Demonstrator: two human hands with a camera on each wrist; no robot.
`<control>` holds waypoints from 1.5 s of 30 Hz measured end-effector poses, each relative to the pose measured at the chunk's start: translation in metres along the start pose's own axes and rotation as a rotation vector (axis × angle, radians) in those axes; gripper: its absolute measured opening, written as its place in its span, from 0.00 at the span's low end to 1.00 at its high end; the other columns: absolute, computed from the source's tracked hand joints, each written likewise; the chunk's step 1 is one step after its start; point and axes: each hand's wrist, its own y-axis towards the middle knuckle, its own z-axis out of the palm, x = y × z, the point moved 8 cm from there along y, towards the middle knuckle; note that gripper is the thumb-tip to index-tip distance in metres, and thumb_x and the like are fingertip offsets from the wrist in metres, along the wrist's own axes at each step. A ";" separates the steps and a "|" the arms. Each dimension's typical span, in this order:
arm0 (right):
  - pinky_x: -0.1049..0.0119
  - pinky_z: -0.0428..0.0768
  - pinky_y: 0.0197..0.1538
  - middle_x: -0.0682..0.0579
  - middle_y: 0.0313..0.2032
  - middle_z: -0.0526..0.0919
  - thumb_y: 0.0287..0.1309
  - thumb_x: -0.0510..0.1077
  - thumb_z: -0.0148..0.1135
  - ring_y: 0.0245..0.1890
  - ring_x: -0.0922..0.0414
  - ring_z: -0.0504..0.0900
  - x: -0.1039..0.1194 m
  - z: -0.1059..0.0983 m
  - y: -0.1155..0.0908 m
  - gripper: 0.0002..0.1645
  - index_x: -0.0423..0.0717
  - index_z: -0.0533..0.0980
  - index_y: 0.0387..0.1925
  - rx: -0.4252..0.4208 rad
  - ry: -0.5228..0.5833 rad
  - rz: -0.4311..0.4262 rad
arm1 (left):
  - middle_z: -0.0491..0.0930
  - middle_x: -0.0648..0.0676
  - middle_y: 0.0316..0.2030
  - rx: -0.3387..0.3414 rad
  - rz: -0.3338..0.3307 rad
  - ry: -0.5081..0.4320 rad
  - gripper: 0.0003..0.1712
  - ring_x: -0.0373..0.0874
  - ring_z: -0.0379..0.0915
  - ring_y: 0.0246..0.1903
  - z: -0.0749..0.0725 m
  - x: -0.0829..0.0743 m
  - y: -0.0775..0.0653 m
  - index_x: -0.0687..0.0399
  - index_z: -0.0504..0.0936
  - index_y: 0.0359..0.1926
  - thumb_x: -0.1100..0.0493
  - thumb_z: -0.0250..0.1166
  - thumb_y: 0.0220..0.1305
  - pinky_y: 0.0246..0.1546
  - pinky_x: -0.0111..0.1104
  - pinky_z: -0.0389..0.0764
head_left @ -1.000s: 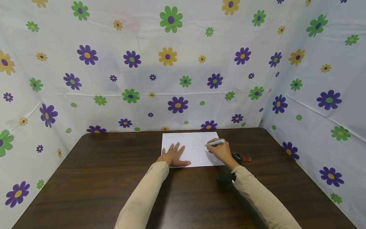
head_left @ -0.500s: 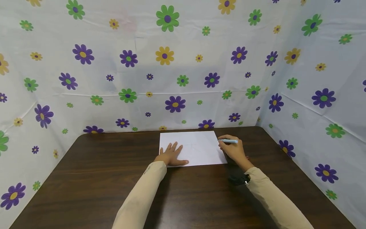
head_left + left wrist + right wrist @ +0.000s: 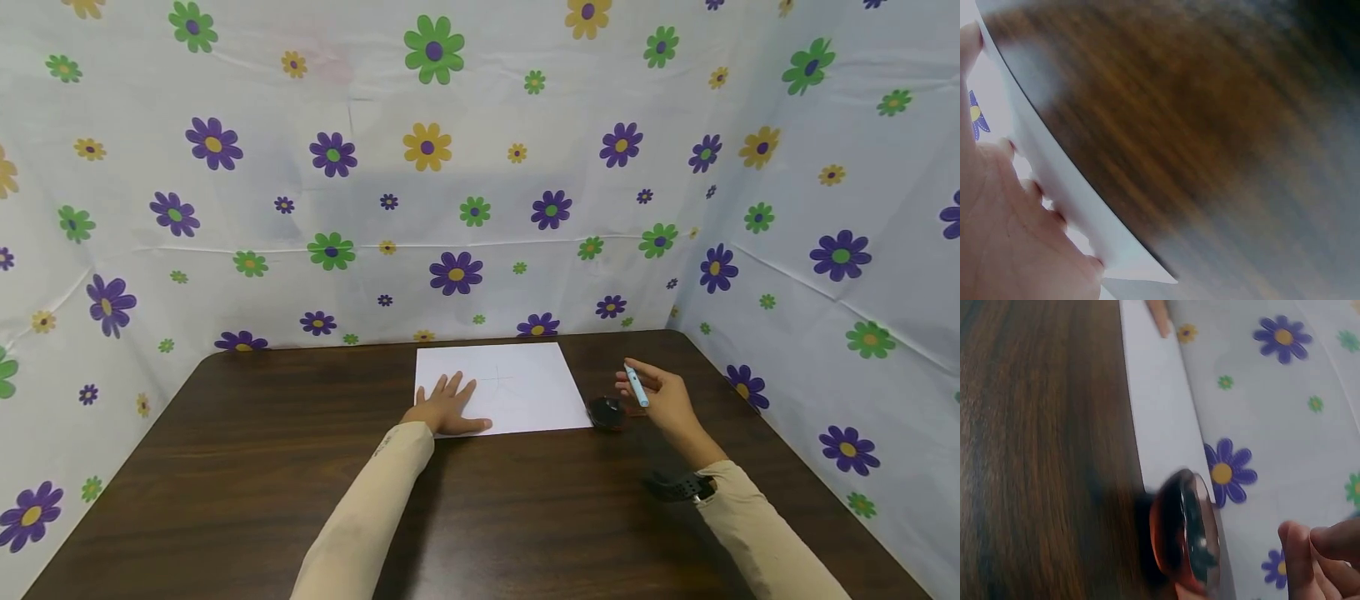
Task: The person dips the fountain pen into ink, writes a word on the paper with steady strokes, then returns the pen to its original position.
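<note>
My left hand [image 3: 444, 408] rests with spread fingers on the left part of a white sheet of paper [image 3: 532, 400]. Thin crossing lines [image 3: 498, 378] show near the sheet's middle. To the right of the sheet, raised off the paper, my right hand [image 3: 671, 410] holds a light blue pen [image 3: 636, 387] between thumb and fingers. Beside the sheet's right edge lies a dark, shiny rounded object [image 3: 606, 412] with a reddish part; its kind is unclear. In the right wrist view this glossy object [image 3: 1185, 531] sits close to the fingers [image 3: 1300, 556], apart from them.
The sheet lies near the far edge of a dark brown wooden table [image 3: 480, 517]. Flower-printed white cloth [image 3: 375, 167] hangs behind the table and along both sides. A black watch [image 3: 686, 487] is on the right wrist.
My right hand has moved right, off the paper, taking the pen along, and the pen has turned in its fingers. The dark object now shows fully. My left hand stays on the sheet.
</note>
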 end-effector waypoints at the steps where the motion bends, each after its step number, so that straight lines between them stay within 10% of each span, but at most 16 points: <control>1: 0.54 0.82 0.43 0.28 0.55 0.75 0.66 0.34 0.54 0.42 0.62 0.85 -0.002 -0.002 -0.001 0.29 0.33 0.62 0.67 0.010 0.035 0.008 | 0.33 0.52 0.76 -0.003 0.000 -0.006 0.55 0.54 0.25 0.74 0.001 0.002 0.002 0.39 0.43 0.76 0.23 0.51 0.56 0.67 0.61 0.30; 8: 0.68 0.80 0.48 0.55 0.47 0.85 0.72 0.40 0.46 0.44 0.63 0.84 -0.014 -0.009 -0.004 0.31 0.31 0.54 0.70 0.073 0.350 0.109 | 0.33 0.52 0.76 -0.013 0.007 0.000 0.56 0.54 0.25 0.74 0.008 0.011 0.014 0.37 0.43 0.76 0.21 0.51 0.54 0.67 0.61 0.31; 14: 0.68 0.80 0.47 0.57 0.42 0.86 0.69 0.41 0.52 0.40 0.61 0.86 -0.022 -0.013 -0.009 0.37 0.30 0.51 0.71 0.098 0.466 0.198 | 0.33 0.52 0.76 -0.008 0.005 0.000 0.56 0.54 0.25 0.74 0.002 0.005 0.005 0.40 0.43 0.76 0.21 0.50 0.55 0.67 0.60 0.31; 27: 0.70 0.81 0.41 0.48 0.40 0.86 0.67 0.44 0.56 0.36 0.62 0.85 -0.050 -0.027 -0.021 0.32 0.20 0.63 0.61 0.062 0.021 0.314 | 0.38 0.56 0.76 -0.019 0.016 0.000 0.50 0.57 0.31 0.74 -0.010 -0.010 -0.014 0.45 0.48 0.76 0.28 0.53 0.61 0.67 0.61 0.36; 34: 0.65 0.78 0.30 0.41 0.35 0.83 0.62 0.49 0.63 0.29 0.57 0.79 -0.058 -0.035 -0.026 0.28 0.24 0.76 0.48 -0.022 -0.326 0.348 | 0.34 0.53 0.76 -0.012 0.003 0.004 0.53 0.55 0.26 0.74 0.000 -0.001 0.001 0.40 0.45 0.76 0.25 0.52 0.57 0.67 0.61 0.33; 45: 0.65 0.79 0.30 0.40 0.35 0.83 0.59 0.50 0.65 0.29 0.58 0.79 -0.055 -0.032 -0.028 0.28 0.28 0.79 0.47 -0.028 -0.404 0.374 | 0.36 0.55 0.76 -0.018 0.021 -0.009 0.55 0.56 0.28 0.74 -0.001 -0.003 -0.003 0.43 0.46 0.76 0.22 0.50 0.56 0.67 0.61 0.33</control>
